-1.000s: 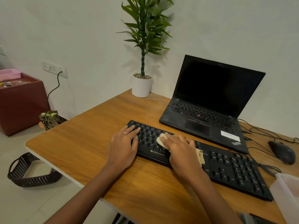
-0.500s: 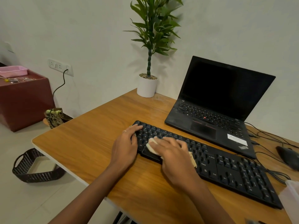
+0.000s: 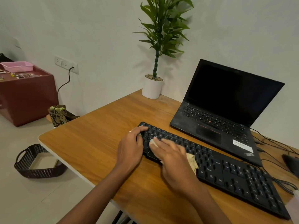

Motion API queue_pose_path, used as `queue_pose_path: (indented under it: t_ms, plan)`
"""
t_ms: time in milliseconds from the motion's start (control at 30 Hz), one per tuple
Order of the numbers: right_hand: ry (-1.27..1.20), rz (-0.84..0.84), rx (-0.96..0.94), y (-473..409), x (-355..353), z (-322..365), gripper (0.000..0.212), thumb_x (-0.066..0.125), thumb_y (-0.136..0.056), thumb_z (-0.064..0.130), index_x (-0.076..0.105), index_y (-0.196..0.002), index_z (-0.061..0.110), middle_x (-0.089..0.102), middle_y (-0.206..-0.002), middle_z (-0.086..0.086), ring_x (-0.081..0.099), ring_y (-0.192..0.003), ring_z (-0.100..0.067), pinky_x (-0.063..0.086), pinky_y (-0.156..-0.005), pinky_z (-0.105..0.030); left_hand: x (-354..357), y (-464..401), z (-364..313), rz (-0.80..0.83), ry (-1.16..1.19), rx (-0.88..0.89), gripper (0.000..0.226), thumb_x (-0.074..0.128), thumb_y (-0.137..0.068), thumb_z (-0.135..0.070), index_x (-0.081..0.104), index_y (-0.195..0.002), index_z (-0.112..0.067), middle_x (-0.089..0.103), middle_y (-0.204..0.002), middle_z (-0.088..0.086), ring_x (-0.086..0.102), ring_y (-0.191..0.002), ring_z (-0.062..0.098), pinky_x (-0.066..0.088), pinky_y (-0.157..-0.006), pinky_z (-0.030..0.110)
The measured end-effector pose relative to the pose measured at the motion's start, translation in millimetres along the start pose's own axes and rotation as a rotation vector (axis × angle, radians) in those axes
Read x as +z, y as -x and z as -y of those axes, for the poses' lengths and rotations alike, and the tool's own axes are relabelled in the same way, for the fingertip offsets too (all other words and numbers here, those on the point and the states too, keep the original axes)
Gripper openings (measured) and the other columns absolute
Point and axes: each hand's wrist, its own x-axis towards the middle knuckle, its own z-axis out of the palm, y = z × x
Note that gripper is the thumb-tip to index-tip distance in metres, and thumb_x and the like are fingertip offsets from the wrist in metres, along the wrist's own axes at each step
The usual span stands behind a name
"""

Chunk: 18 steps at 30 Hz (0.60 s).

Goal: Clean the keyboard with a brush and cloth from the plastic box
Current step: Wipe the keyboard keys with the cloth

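Note:
A black keyboard (image 3: 229, 173) lies slantwise on the wooden desk (image 3: 100, 139). My right hand (image 3: 171, 157) presses a pale cloth (image 3: 191, 161) flat onto the keys of the keyboard's left half, fingers stretched toward the left end. Part of the cloth sticks out on the right of the hand, and a small bit shows under the fingertips. My left hand (image 3: 131, 147) rests on the keyboard's left end, a ring on one finger, its fingertips on the top-left keys. A sliver of the plastic box (image 3: 293, 207) shows at the right edge. The brush is out of view.
An open black laptop (image 3: 226, 110) sits behind the keyboard. A potted plant (image 3: 152, 86) stands at the desk's back corner. A mouse (image 3: 291, 164) and cables lie at the right. On the floor are a dark woven basket (image 3: 37, 162) and a maroon box (image 3: 25, 96).
My right hand has slid the cloth leftward along the keys. The left hand stays at the keyboard's left end. The camera has turned left, so the plastic box is nearly out of frame.

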Motion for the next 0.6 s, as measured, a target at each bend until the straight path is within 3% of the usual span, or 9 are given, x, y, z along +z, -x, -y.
queue_pose_path:
  t_ms: [67, 200, 333, 400, 500, 600]
  plan:
    - [0.003, -0.022, -0.03, -1.8, -1.4, -3.8, 0.064, 0.039, -0.094, -0.001, 0.029, -0.144, 0.038, 0.023, -0.153, 0.016, 0.011, -0.141, -0.009, 0.008, -0.111, -0.032, 0.4, -0.1, 0.4, -0.007, -0.008, -0.023, 0.037, 0.041, -0.1, -0.01, 0.063, -0.12, -0.033, 0.07, -0.104, -0.007, 0.053, -0.053, 0.002, 0.038, -0.047, 0.018]
    - [0.18, -0.09, 0.151, -12.3, -8.7, -21.6, 0.06, 0.041, -0.093, 0.002, 0.031, -0.143, 0.033, 0.027, -0.153, 0.009, 0.013, -0.143, -0.018, 0.01, -0.113, -0.042, 0.6, 0.5, -2.4, -0.015, -0.022, -0.054, 0.036, 0.042, -0.101, -0.013, 0.063, -0.117, -0.036, 0.069, -0.086, -0.01, 0.057, -0.056, 0.02, 0.045, -0.049, 0.034]
    - [-0.076, 0.005, -0.03, -5.4, 3.2, 4.3, 0.068, 0.037, -0.092, -0.005, 0.025, -0.145, 0.037, 0.019, -0.154, 0.017, 0.013, -0.14, -0.006, 0.008, -0.111, -0.028, 0.3, 0.0, -2.4, -0.015, -0.01, -0.052, 0.034, 0.042, -0.101, -0.013, 0.064, -0.116, -0.034, 0.06, -0.066, -0.013, 0.047, -0.043, 0.007, 0.031, -0.04, 0.021]
    - [-0.07, -0.03, -0.037, -10.1, 0.6, -3.2, 0.068, 0.04, -0.092, -0.005, 0.029, -0.143, 0.038, 0.025, -0.152, 0.017, 0.017, -0.139, -0.007, 0.01, -0.11, -0.028, -0.9, 0.9, -4.2, -0.012, -0.007, -0.052, 0.034, 0.042, -0.101, -0.013, 0.064, -0.116, -0.033, 0.059, -0.072, -0.018, 0.055, -0.052, 0.006, 0.04, -0.045, 0.022]
    - [0.141, -0.081, 0.14, -26.2, -14.4, -33.4, 0.059, 0.046, -0.091, 0.002, 0.036, -0.141, 0.031, 0.038, -0.147, 0.009, 0.025, -0.137, -0.016, 0.017, -0.11, -0.039, -2.0, 1.3, -6.6, -0.003, -0.002, -0.073, 0.034, 0.041, -0.101, -0.015, 0.063, -0.118, -0.034, 0.06, -0.088, -0.022, 0.063, -0.075, 0.015, 0.054, -0.064, 0.04]
    - [0.14, -0.025, 0.119, -38.8, -12.0, -30.1, 0.059, 0.045, -0.088, -0.002, 0.04, -0.139, 0.027, 0.036, -0.148, 0.007, 0.021, -0.14, -0.017, 0.018, -0.111, -0.044, -1.8, 1.7, -6.5, -0.009, -0.019, -0.063, 0.033, 0.042, -0.101, -0.016, 0.063, -0.117, -0.036, 0.065, -0.094, -0.016, 0.062, -0.071, 0.012, 0.053, -0.064, 0.04]
